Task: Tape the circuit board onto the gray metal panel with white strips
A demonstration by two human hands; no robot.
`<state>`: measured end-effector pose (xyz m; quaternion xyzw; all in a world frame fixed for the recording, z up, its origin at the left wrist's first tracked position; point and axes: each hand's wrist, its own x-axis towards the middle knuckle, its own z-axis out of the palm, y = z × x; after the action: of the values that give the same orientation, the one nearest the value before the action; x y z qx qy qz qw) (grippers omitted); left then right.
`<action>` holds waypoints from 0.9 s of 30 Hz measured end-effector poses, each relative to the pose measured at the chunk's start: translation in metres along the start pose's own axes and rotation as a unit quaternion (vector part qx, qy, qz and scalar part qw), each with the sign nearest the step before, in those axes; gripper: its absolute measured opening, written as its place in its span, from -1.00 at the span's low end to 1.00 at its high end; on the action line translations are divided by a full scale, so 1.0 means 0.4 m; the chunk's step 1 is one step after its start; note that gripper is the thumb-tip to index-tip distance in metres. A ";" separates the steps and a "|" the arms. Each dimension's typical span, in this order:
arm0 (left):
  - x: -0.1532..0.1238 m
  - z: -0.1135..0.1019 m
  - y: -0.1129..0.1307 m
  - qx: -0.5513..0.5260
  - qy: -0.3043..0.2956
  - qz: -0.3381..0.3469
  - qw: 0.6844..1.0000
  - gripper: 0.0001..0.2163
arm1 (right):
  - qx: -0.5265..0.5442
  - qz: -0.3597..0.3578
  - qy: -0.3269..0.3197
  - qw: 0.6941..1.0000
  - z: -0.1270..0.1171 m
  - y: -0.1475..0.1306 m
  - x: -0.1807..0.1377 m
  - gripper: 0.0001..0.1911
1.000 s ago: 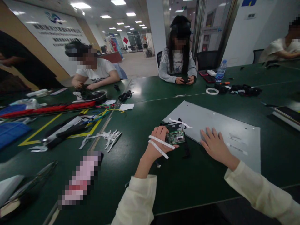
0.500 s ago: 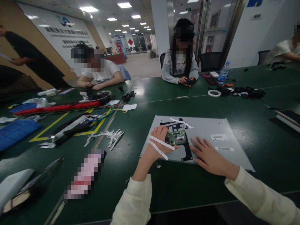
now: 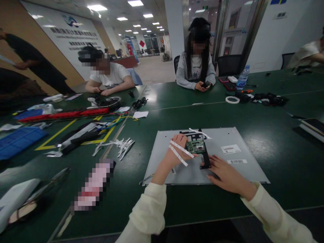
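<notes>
A flat grey panel (image 3: 165, 148), marked with two white labels, lies on the table before me. Over its middle sits a black bracket (image 3: 206, 158) bearing a green circuit board (image 3: 195, 147). My left hand (image 3: 176, 148) is closed on the left side of the board; its fingertips are partly hidden. Two white tape strips (image 3: 181, 152) stick to the back of this hand, and another white strip (image 3: 199, 132) lies across the bracket's top. My right hand (image 3: 226, 173) rests on the panel with its fingers stretched out, the tips beside the bracket's lower right edge.
Left of the panel are a heap of white strips (image 3: 124, 146), a pink blurred object (image 3: 93, 185) and a blue tray (image 3: 20, 140). A tape roll (image 3: 232, 100) and a water bottle (image 3: 243, 77) stand further back. Two people sit across the table.
The panel has shifted and turned, its left part now showing more. My left hand and the bracket with the board have moved right across it. My right hand stays close to the bracket.
</notes>
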<state>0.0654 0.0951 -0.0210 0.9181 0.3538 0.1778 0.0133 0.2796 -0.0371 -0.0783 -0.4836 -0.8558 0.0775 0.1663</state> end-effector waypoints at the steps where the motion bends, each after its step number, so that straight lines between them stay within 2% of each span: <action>1: 0.003 0.013 0.000 -0.001 -0.005 -0.001 1.000 -0.47 | 0.009 0.005 0.014 1.000 0.001 0.004 -0.007 -0.65; 6: 0.015 0.075 -0.001 -0.011 -0.023 -0.004 1.000 -0.45 | 0.036 0.074 0.093 0.992 0.005 0.036 -0.056 -0.69; 11: 0.028 0.116 0.001 -0.021 -0.023 0.004 1.000 -0.44 | 0.060 0.111 0.139 0.982 0.022 0.056 -0.086 -0.70; 21: 0.044 0.152 0.016 -0.046 -0.018 -0.002 0.999 -0.41 | 0.123 0.149 0.155 0.969 0.026 0.066 -0.087 -0.71; 27: 0.028 0.134 0.020 -0.065 0.001 0.013 0.998 -0.29 | 0.110 0.161 0.145 0.970 0.020 0.061 -0.089 -0.67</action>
<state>0.0964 0.1020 -0.0663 0.9197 0.3292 0.2021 0.0704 0.3133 -0.0546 -0.1006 -0.6000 -0.7195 0.1259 0.3264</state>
